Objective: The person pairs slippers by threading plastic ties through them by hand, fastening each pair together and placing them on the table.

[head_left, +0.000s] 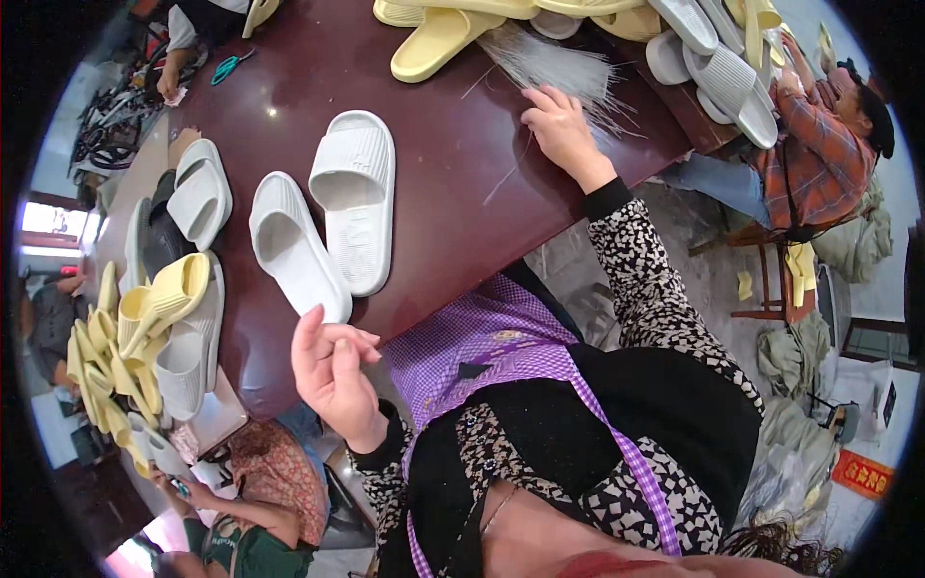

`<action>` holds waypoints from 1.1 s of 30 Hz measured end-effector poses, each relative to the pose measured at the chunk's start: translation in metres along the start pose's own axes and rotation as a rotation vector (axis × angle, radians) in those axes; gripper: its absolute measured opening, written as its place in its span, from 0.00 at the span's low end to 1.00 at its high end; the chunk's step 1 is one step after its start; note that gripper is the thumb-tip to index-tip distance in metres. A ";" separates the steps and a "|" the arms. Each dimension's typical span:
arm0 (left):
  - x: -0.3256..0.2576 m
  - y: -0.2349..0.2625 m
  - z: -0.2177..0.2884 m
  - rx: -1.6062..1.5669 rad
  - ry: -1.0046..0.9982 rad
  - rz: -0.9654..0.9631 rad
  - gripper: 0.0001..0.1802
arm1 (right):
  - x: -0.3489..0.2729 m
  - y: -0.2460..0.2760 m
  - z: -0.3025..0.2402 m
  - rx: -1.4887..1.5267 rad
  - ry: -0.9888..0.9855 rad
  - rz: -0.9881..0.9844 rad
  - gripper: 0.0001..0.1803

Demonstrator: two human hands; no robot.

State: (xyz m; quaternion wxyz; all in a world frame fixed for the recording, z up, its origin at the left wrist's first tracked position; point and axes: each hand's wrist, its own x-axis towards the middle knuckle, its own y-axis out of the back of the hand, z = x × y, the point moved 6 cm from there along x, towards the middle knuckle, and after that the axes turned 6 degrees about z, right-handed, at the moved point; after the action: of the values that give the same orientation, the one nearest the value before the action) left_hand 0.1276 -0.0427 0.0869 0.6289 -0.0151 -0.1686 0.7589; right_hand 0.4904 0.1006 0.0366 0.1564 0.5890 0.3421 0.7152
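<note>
Two white slide slippers [355, 193] [294, 246] lie side by side on the dark brown table [453, 202], near its front edge. My left hand [332, 371] hovers just off that edge, next to the nearer slipper's end. Its fingers are loosely curled and nothing shows in them. My right hand [559, 125] reaches far across the table and rests on a bundle of thin white strands [568, 67]. Its fingertips touch the strands, and a few loose strands lie beside it. Whether it grips any is unclear.
Pale yellow slippers [434, 39] and grey-white ones [723, 67] are heaped at the far side. More yellow and white slippers [145, 328] pile at the left. Teal scissors [229, 65] lie far left. A person in a plaid shirt [819, 154] sits right; another person [260, 501] sits lower left.
</note>
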 end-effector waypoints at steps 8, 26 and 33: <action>0.001 -0.011 -0.031 0.027 0.191 -0.051 0.21 | -0.011 0.018 -0.001 0.369 -0.288 0.078 0.10; 0.014 -0.135 -0.062 0.259 -0.178 -0.462 0.20 | -0.013 0.083 -0.085 0.986 -0.407 0.123 0.13; 0.009 -0.136 -0.087 -0.168 0.271 -0.407 0.16 | -0.006 0.098 -0.101 1.270 -0.518 0.023 0.13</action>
State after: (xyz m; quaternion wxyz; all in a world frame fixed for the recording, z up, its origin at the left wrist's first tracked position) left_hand 0.2750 0.0075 0.0442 0.7819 -0.1346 -0.1450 0.5912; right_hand 0.4139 -0.0044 0.0906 -0.1501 0.7222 0.6405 0.2138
